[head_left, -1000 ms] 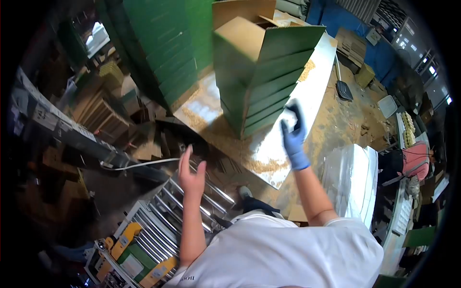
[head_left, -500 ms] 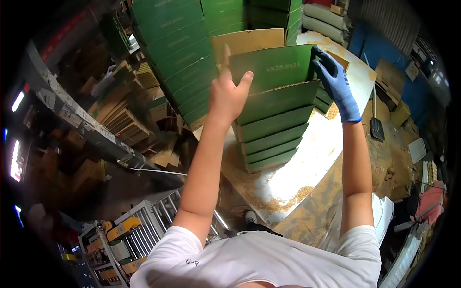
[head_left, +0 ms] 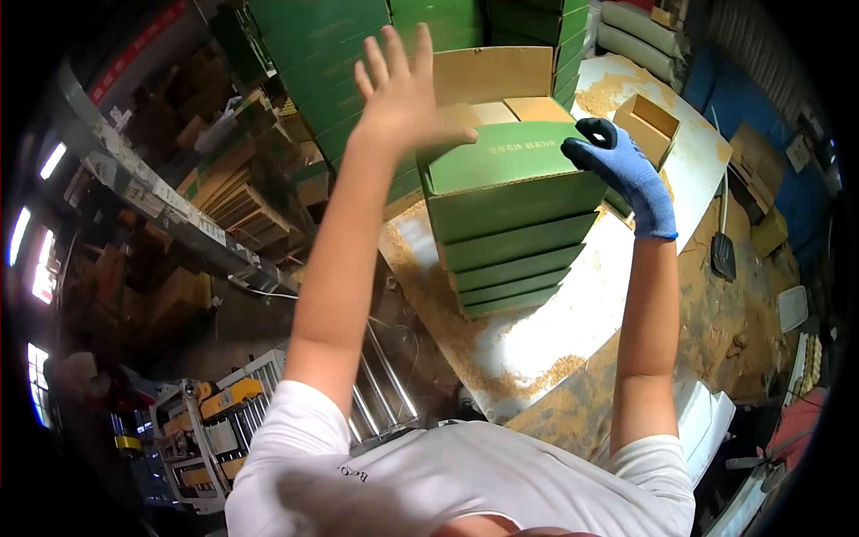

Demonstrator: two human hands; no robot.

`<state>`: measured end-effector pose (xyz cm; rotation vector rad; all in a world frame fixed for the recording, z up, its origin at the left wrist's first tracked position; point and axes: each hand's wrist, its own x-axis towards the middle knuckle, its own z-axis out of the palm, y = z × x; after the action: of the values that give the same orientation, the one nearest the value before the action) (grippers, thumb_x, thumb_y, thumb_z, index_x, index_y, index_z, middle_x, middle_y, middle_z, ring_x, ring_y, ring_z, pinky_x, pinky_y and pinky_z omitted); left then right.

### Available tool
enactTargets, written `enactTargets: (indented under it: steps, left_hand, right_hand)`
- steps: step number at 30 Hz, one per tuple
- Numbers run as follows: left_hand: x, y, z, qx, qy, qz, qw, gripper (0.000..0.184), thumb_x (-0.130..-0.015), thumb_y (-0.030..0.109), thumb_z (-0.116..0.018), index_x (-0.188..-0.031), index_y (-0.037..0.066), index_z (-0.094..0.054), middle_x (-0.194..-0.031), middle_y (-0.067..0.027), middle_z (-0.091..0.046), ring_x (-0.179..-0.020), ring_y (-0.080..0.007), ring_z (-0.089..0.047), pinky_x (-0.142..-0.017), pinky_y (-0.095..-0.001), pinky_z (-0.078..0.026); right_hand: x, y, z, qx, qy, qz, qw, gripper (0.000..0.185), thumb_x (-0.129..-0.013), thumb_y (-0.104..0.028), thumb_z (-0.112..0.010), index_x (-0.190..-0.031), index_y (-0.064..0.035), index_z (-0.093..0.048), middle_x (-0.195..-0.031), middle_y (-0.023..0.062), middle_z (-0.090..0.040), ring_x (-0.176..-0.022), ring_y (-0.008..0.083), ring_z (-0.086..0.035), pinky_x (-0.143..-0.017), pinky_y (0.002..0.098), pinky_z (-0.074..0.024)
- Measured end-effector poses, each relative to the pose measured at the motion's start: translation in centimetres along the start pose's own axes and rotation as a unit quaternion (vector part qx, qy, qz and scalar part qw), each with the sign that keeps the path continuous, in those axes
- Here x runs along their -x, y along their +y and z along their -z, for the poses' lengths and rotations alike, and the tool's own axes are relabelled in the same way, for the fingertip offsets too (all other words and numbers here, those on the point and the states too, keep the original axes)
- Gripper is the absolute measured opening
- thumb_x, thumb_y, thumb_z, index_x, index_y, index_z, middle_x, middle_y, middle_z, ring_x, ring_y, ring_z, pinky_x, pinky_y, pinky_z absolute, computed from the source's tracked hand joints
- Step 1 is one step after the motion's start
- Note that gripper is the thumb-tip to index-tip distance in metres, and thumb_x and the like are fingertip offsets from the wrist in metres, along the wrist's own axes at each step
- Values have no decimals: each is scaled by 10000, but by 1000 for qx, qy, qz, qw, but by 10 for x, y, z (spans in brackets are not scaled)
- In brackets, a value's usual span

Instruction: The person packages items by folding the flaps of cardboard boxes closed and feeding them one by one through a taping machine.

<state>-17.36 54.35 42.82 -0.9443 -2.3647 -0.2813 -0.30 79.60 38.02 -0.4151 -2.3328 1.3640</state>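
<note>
A stack of green boxes stands before me, and the top box has its printed front flap leaning inward and its brown rear flap raised. My bare left hand is above the stack's left side, fingers spread and thumb towards the top box, with nothing held. My right hand, in a blue glove with dark fingertips, is at the right end of the printed flap. Its fingers are curved and apart from the thumb. Whether the fingertips touch the flap is hard to tell.
The white board under the stack carries scattered grains. Taller green box stacks rise behind at left. An open brown box lies at right, near a shovel. A roller conveyor is at lower left.
The printed front flap has tipped inward over the top box. My left hand has moved left and up with its fingers now spread. My right hand has dropped slightly along the flap's right end.
</note>
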Motion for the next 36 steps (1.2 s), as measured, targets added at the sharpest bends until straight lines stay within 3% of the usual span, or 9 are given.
enactTargets:
  steps: [5, 10, 15, 18, 20, 22, 24, 29, 36]
  left_hand:
    - [-21, 10, 20, 9, -135, -48, 990, 950, -688, 589, -802, -1434, 77, -514, -1327, -220, -580, -1275, -372, -540, -1069, -503, -441]
    - [27, 8, -17, 261, -138, 23, 955, 368, -837, 397, -732, -996, 68, -775, -1090, -172, -666, -1073, -309, -638, -932, -390, -513]
    - [51, -7, -45, 584, -123, 205, 776, 298, -920, 238, -713, -1139, 42, -761, -1494, -279, -456, -1500, -301, -256, -1098, -417, -389]
    - [58, -2, -61, 625, -12, 236, 744, 503, -864, 246, -774, -1259, -46, -661, -1268, -181, -658, -1178, -270, -607, -1060, -356, -444]
    - [66, -7, -66, 638, 12, 208, 742, 501, -860, 212, -773, -1290, -13, -650, -1342, -213, -602, -1314, -293, -481, -1123, -374, -373]
    - [75, -4, -54, 666, 34, 190, 720, 478, -861, 182, -765, -1303, 37, -655, -1441, -242, -520, -1485, -328, -287, -1182, -404, -294]
    - [80, 10, -45, 615, 157, 183, 751, 475, -859, 163, -767, -1304, 41, -651, -1472, -235, -484, -1524, -331, -180, -1181, -425, -296]
    - [106, 11, 33, 723, 292, 147, 608, 1124, -763, 171, -904, -1582, 11, -151, -1337, -147, -534, -1246, -265, -514, -1094, -373, -407]
    - [280, -106, 77, 732, 235, 149, 621, 704, -729, 138, -920, -1319, 33, -550, -1187, -35, -627, -1087, -169, -604, -934, -307, -504]
  right_hand:
    - [-3, 18, 8, 24, 8, -41, 999, 892, -787, -449, -821, -1432, 38, -443, -1213, 146, -653, -1029, 155, -646, -863, 291, -525]
    - [7, -11, 20, -240, -153, -133, 949, 874, -865, -395, -776, -1538, -48, -340, -1373, 132, -588, -1149, 218, -645, -893, 369, -561]
    - [-47, 2, 15, -68, -151, 10, 986, 679, -1006, -489, -558, -1527, -75, -425, -1481, 54, -524, -1290, 135, -535, -1084, 292, -434]
    - [-72, 2, 5, -251, -241, -122, 929, 521, -1042, -336, -551, -1452, -17, -512, -1462, 35, -551, -1242, 126, -569, -1077, 235, -424]
    - [-66, -10, 4, -202, -211, -91, 952, 461, -1082, -164, -409, -1483, 64, -403, -1511, 136, -483, -1360, 188, -490, -1176, 284, -378]
    - [-61, -24, 16, -36, -223, 110, 968, 417, -1052, -158, -492, -1402, 68, -502, -1401, 138, -583, -1263, 176, -571, -1100, 272, -441]
    - [-41, -71, 25, -12, -160, 29, 987, 458, -996, -201, -603, -1409, -19, -528, -1172, 78, -657, -1033, 141, -635, -935, 274, -506]
    - [11, -139, 21, -165, -105, 193, 962, 551, -923, -188, -723, -1411, -20, -528, -1077, 55, -696, -901, 137, -678, -801, 295, -561]
    - [131, -171, -124, -73, -31, 216, 973, 671, -880, -126, -744, -1478, -11, -463, -1312, 131, -630, -1120, 217, -634, -936, 325, -530]
